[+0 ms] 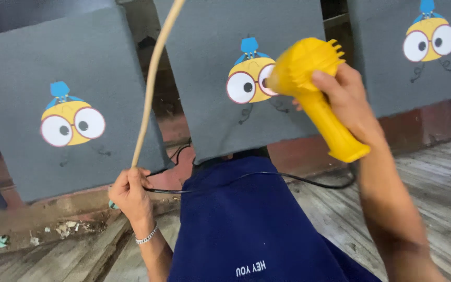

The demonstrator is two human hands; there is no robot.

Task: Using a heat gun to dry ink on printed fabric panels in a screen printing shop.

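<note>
With your right hand (348, 99) gripping the yellow heat gun (311, 86), keep its nozzle square to the printed grey panel (246, 78) — your left hand (130, 192), fingers closed round the tan stick (152, 78), holding steady.

dryer (314, 89) before middle panel (246, 68) | cord (150, 89) left | cloth (241, 224) below

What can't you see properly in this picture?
Head view:
- The nozzle of the yellow heat gun, held by the right hand, is blurred.
- The top of the tan stick, held by the left hand, runs off the upper edge.
- The black cord disappears behind the right forearm.
</note>
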